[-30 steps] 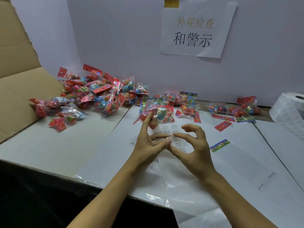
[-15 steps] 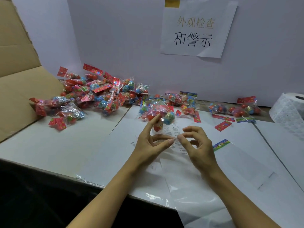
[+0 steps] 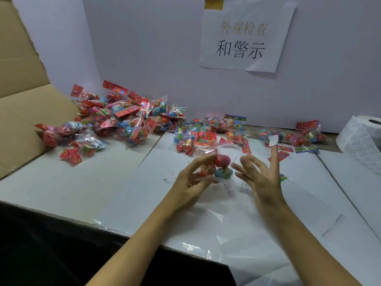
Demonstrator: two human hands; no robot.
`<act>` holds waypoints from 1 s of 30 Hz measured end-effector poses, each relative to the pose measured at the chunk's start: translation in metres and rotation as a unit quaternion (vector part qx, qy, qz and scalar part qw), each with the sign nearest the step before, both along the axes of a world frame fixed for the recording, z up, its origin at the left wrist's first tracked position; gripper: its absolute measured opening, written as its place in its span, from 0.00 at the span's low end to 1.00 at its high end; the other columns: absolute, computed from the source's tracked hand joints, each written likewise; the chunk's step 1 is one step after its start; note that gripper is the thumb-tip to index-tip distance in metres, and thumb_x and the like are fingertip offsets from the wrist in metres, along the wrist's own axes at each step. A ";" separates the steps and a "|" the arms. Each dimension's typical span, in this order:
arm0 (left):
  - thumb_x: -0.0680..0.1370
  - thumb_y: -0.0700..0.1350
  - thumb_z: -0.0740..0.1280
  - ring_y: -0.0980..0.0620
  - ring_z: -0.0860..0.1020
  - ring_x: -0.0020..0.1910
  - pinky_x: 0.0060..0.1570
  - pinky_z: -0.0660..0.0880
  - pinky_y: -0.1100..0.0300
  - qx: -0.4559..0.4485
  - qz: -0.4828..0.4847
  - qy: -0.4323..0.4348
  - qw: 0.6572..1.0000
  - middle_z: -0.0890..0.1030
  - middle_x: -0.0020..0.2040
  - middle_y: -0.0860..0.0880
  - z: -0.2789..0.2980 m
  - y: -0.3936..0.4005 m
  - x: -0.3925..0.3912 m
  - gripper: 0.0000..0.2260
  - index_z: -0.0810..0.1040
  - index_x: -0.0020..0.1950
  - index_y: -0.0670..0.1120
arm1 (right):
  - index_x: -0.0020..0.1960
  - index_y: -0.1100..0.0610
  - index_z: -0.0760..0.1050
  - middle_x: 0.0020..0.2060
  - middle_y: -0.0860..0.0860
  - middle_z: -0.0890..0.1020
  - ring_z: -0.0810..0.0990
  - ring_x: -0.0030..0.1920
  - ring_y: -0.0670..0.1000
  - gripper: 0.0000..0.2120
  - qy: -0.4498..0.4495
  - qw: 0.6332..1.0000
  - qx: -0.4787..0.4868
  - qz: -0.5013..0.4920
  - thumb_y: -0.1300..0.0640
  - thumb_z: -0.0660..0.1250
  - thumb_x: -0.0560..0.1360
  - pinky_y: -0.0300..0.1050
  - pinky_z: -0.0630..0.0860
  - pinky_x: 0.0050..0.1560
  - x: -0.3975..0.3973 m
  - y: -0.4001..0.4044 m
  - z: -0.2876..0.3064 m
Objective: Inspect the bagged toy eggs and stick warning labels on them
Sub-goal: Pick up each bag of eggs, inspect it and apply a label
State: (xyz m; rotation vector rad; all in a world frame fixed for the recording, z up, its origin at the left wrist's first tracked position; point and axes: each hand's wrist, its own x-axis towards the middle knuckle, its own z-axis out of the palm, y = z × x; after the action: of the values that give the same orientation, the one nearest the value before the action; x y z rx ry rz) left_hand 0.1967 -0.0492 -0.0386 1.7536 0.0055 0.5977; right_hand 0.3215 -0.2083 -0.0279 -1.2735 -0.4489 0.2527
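Quick update: half a second ago both hands were down over the label sheet (image 3: 228, 189), picking at it. Now the left hand (image 3: 193, 178) has a bag (image 3: 216, 166) of toy eggs lifted just above that sheet, fingers curled round it in a proper grip, with a red egg and a blue egg showing through the plastic. It's blurry, so I can't tell which face of the bag is turned up.

The right hand (image 3: 259, 178) has let go of everything. Its fingers are spread and straight, hovering just right of the bag. The fun part is that a peeled label (image 3: 273, 140) is stuck on the tip of the raised index finger, up beyond the sheet toward the wall.

So my read is that the peel is done and the sticking comes next. The finger has to come down onto a flat bit of the bag. The plastic looks crinkly over round eggs, so I'd guess the label could wrinkle.

The big pile (image 3: 115, 122) of bags sits on the table far left of the sheet. A few bags (image 3: 303, 136) lie off to its far right, near the label roll (image 3: 362, 139).
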 end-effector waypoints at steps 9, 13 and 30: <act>0.71 0.61 0.76 0.51 0.84 0.58 0.58 0.81 0.53 -0.058 0.031 0.057 0.996 0.85 0.59 0.50 -0.002 -0.001 -0.001 0.27 0.76 0.69 0.60 | 0.76 0.33 0.48 0.63 0.45 0.76 0.86 0.51 0.51 0.54 -0.055 0.997 -0.043 0.034 0.55 0.79 0.63 0.39 0.82 0.45 -0.013 0.008 -0.004; 0.79 0.48 0.73 0.50 0.86 0.47 0.47 0.82 0.56 -0.047 0.062 0.049 0.996 0.87 0.45 0.47 0.001 0.001 -0.003 0.06 0.86 0.51 0.47 | 0.77 0.34 0.48 0.63 0.43 0.75 0.86 0.52 0.51 0.56 -0.064 0.993 -0.066 0.073 0.53 0.80 0.63 0.42 0.83 0.46 -0.019 0.010 -0.002; 0.67 0.54 0.82 0.47 0.82 0.63 0.64 0.79 0.49 -0.038 -0.006 0.119 0.992 0.77 0.68 0.46 -0.004 -0.002 -0.002 0.43 0.60 0.74 0.71 | 0.78 0.35 0.48 0.66 0.44 0.76 0.85 0.54 0.49 0.55 -0.033 0.997 -0.043 -0.050 0.47 0.79 0.63 0.34 0.77 0.45 -0.013 0.011 -0.008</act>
State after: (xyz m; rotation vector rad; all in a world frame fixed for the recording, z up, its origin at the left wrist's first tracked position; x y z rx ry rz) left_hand 0.1946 -0.0508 -0.0428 1.7406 0.1822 0.3721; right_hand 0.3087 -0.1973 -0.0359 -1.3869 -0.4338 0.1473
